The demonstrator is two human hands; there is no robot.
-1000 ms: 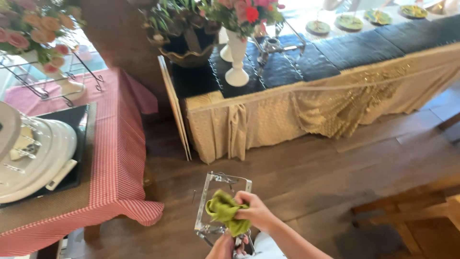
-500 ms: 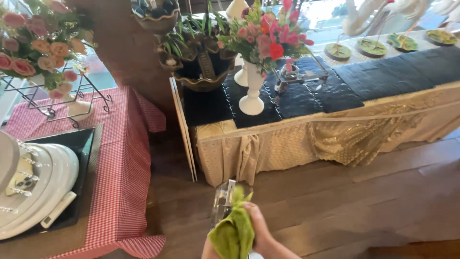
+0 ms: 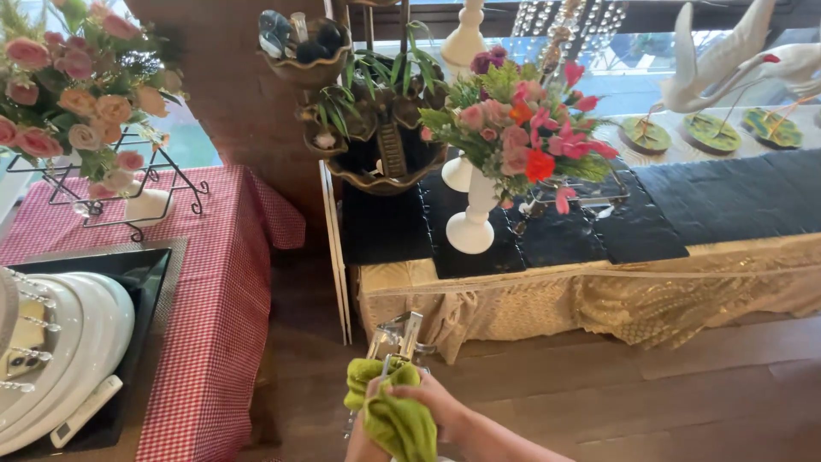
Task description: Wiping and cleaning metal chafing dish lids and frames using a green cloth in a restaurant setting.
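My two hands are at the bottom middle of the view, over the wooden floor. My right hand (image 3: 434, 400) presses a green cloth (image 3: 395, 421) against a clear square glass dish (image 3: 398, 335), which stands nearly edge-on and upright. My left hand (image 3: 363, 443) is mostly hidden under the cloth and grips the dish's lower part. The cloth wraps around the lower half of the dish.
At the left is a red checked table (image 3: 224, 291) with a black tray of white plates (image 3: 77, 342) and a wire stand of pink flowers (image 3: 81, 94). Ahead stands a gold-skirted table (image 3: 599, 299) with black mats, a white vase of flowers (image 3: 472, 224), a tiered plant bowl (image 3: 380, 145) and white bird figures (image 3: 727, 60).
The dish has turned from face-on to nearly edge-on. My hands and the cloth have sunk toward the bottom edge as the view lifted toward the tables.
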